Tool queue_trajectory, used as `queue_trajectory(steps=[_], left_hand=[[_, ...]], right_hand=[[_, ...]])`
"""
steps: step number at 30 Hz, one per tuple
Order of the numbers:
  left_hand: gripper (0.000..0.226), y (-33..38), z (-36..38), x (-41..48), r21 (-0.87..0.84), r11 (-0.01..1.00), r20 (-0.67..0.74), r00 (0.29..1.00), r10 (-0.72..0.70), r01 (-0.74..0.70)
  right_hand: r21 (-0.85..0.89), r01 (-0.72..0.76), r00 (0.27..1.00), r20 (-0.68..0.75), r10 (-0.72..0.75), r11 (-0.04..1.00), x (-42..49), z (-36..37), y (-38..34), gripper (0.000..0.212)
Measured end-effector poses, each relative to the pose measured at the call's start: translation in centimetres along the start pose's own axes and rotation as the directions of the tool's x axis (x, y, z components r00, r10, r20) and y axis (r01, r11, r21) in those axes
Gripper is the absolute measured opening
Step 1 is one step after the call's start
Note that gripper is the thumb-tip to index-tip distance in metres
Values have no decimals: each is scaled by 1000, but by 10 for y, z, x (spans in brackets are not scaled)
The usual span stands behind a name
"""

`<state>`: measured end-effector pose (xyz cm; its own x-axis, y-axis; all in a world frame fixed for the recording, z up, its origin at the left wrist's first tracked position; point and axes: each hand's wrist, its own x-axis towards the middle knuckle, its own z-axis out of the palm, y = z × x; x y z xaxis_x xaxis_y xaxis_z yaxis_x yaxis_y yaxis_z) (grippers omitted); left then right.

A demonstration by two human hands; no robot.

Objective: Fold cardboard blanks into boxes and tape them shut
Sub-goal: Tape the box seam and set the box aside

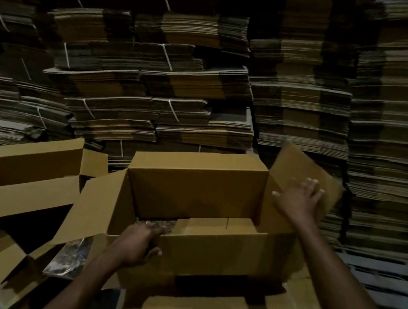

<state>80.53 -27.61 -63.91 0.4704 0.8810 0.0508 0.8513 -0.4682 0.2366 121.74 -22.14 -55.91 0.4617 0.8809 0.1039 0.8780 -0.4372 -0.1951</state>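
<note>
Two hands on one open box (193, 188); left hand (140, 244) grips the near wall, fingers curled over its rim; right hand (297, 198), fingers spread, presses the right flap (298, 164).

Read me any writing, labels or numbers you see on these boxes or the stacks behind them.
None can be read.
The open box gripped by the left hand is plain brown, as are the flap the right hand touches and the strapped stacks of blanks.
The shiny sheet beside the box is too blurred to read.
</note>
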Motion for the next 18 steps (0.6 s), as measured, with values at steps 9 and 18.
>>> queue_trajectory(steps=[9,18], left_hand=[[35,5,5,-20,32,999,44,999,4,-5],[84,31,-52,39,-75,996,275,961,-24,46]], right_hand=[[275,-50,956,290,-33,960,32,42,70,25],[505,-102,990,132,40,857,-15,39,76,6]])
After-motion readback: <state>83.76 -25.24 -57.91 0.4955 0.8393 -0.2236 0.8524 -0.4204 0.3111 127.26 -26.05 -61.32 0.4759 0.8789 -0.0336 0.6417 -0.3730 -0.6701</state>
